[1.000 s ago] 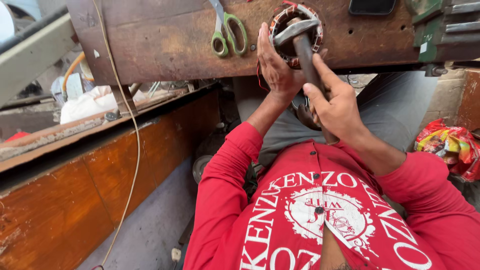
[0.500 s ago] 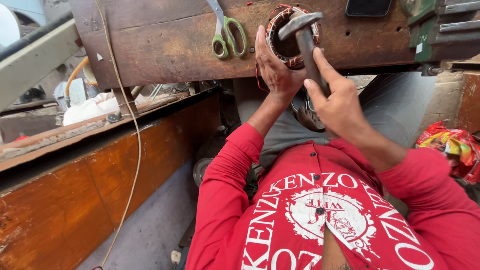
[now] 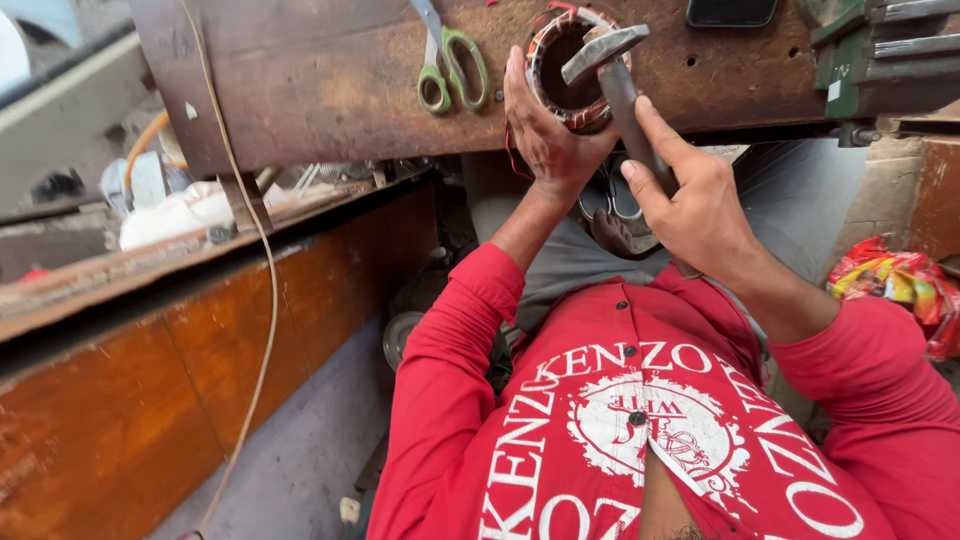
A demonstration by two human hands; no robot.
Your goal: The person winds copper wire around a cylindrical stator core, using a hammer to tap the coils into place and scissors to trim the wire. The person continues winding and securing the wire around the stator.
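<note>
Right hand (image 3: 690, 200): closed around the dark handle of a steel hammer (image 3: 612, 75), thumb laid along the shaft; the hammer head sits at the 2 o'clock rim of the stator, touching or just above it. Compared with a second ago the head has shifted from the ring's centre and lower edge up to this upper-right edge, so the strikes appear to be working round the rim, judged as seating or shaping the winding. Left hand (image 3: 548, 135): wrapped against the 8 o'clock side of the motor stator (image 3: 560, 70), fingers steadying it; position unchanged. The stator, a round core with copper-coloured winding, lies on the worn wooden tabletop (image 3: 320, 80) near its front edge. Green-handled scissors (image 3: 450, 65) lie at 9 o'clock from the stator, well apart from both hands. A dark flat device (image 3: 728, 10) lies at 3 o'clock, beside a green bench vise (image 3: 865, 55). A pale cord (image 3: 262, 290) hangs off the tabletop at left. A red crumpled wrapper (image 3: 895, 285) sits low at right.
</note>
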